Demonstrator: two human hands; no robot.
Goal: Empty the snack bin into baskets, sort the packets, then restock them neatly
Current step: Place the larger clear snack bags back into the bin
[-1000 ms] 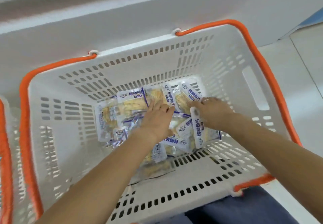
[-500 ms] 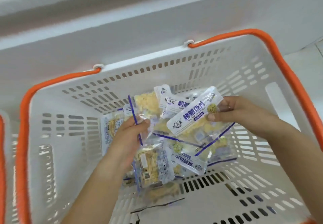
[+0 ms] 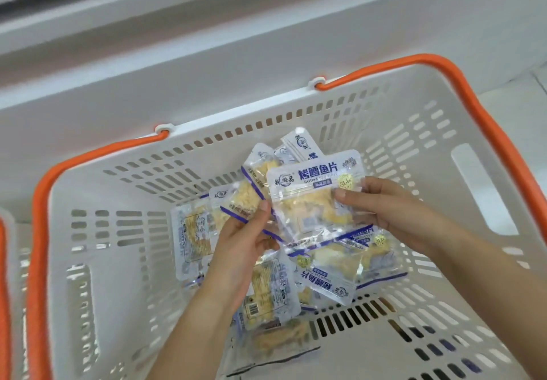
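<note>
**Sorting stage: two packets lifted over the basket**

I view a white slotted basket [image 3: 414, 154] with an orange handle [image 3: 485, 119]; the edge of a second basket [image 3: 9, 276] shows at far left. My right hand [image 3: 393, 216] pinches the right edge of a front-facing packet [image 3: 310, 199] between thumb and fingers, label upright, held above the heap. My left hand [image 3: 245, 249] closes thumb and fingers on a second packet [image 3: 248, 199], tilted and overlapping the first at its left edge. The remaining loose packets [image 3: 325, 273] lie in a jumble on the basket floor, some face down, some inverted.

Risks, as I judge them: the glossy film may slip from an edge pinch, dropping a packet back into the heap. The two overlapping packets may cling together and be counted as one. Mixed orientations below invite a mis-sort. I cannot see the snack bin itself in this view.
</note>
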